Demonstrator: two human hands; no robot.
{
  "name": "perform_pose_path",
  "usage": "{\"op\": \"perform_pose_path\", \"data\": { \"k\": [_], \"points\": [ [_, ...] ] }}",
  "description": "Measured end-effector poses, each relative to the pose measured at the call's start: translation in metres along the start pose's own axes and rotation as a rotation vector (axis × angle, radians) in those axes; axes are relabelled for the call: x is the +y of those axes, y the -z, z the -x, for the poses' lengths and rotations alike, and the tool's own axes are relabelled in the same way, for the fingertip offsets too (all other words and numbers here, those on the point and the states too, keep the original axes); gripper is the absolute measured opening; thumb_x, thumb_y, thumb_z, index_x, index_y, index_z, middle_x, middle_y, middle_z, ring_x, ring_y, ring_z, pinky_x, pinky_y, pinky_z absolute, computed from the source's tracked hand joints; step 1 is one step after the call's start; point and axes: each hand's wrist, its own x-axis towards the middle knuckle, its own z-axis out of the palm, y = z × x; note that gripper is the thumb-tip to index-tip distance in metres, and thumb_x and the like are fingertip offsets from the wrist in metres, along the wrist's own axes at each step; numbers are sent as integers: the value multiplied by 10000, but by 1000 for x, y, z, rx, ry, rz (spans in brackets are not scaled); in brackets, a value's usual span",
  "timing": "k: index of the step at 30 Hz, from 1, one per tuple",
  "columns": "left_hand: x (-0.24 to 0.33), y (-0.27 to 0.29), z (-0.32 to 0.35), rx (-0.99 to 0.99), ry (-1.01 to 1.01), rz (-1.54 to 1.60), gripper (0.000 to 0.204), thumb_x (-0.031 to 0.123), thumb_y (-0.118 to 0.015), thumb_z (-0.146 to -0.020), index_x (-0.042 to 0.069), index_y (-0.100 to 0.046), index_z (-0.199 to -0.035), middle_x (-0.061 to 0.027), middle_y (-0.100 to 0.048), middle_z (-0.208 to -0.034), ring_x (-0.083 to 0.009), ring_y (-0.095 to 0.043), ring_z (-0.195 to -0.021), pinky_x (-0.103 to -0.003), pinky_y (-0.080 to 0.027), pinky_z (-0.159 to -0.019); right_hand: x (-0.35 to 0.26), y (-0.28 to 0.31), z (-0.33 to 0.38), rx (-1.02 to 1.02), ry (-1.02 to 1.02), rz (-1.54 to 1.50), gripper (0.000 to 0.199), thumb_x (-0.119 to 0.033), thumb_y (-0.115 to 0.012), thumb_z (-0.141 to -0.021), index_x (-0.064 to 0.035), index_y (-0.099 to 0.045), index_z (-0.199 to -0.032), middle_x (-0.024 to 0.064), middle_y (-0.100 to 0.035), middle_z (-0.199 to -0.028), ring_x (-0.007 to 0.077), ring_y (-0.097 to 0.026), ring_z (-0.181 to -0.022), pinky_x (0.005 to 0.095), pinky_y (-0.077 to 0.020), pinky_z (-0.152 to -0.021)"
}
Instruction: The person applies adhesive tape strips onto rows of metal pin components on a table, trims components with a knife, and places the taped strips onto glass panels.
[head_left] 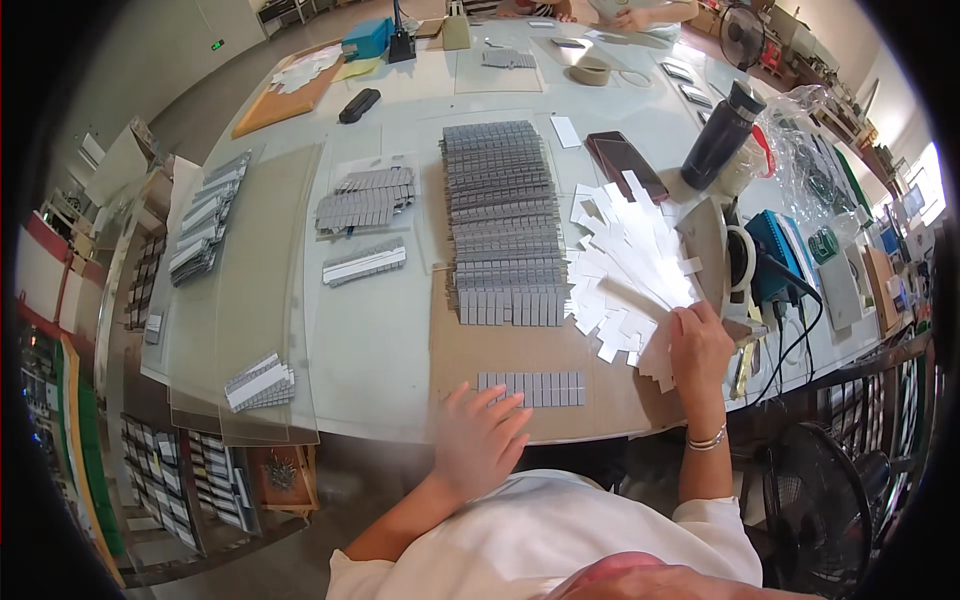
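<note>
A grey segmented strip [545, 389] lies crosswise on the brown board [470, 350] before me. My left hand [476, 440] is over its left end, slightly blurred, with fingers stretched and apart. To the right, my right hand [702, 345] is at the near right edge of a fanned heap of white strips [625, 270]. Its fingertips look pinched on one of these white strips, though the grip is partly hidden. Beyond the single grey strip stands a long, closely packed row of similar grey strips [503, 220], running away from me.
Smaller stacks of grey strips [365, 200] lie to the left, near clear sheets [270, 270] bearing more strips. A phone [628, 165], a dark bottle [722, 135] and a blue box with cables [785, 255] stand at right. Other people's hands [632, 18] are across the table.
</note>
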Motion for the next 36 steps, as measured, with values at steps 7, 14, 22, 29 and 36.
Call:
{"op": "perform_pose_path", "data": {
  "k": [7, 14, 22, 29, 36],
  "points": [
    [-2, -6, 8, 58, -45, -35, 273, 195, -695, -807, 143, -693, -1075, -30, -633, -1181, -254, -562, -1131, -539, -393, -1006, 11, 16, 18, 133, -225, -552, 57, 22, -625, -909, 30, -631, -966, 84, -633, -809, 135, -608, -660, 256, -477, -578],
    [-3, -7, 7, 42, -68, -89, 291, 205, -695, -804, 137, -686, -1086, -21, -626, -1186, -237, -539, -1158, -518, -388, -998, 3, 8, 27, 71, -312, -877, 121, 37, -604, -914, 43, -641, -1029, 60, -617, -804, 96, -580, -643, 220, -472, -575],
    [-1, -8, 10, -5, -86, -112, 283, 204, -699, -807, 119, -703, -1077, -19, -671, -1200, -235, -594, -1152, -576, -254, -1112, 3, 22, 36, 66, -375, -1207, 203, -25, -521, -991, 61, -640, -1132, 77, -605, -941, 100, -584, -745, 224, -505, -628],
    [11, -9, 22, -3, -84, -68, 302, 162, -716, -785, 80, -705, -1075, -60, -656, -1223, -274, -580, -1168, -628, -242, -1099, -5, 35, 48, 156, -376, -987, 159, 23, -569, -949, 70, -684, -1047, 52, -588, -820, 116, -589, -677, 233, -495, -615],
    [7, -11, 27, 95, -13, -48, 307, 114, -731, -741, 113, -696, -1046, -27, -634, -1112, -216, -573, -1050, -504, -285, -1084, 3, 36, 59, 237, -593, -1227, 197, -48, -641, -942, 75, -690, -1087, 114, -692, -816, 150, -638, -634, 259, -524, -577]
  ]
}}
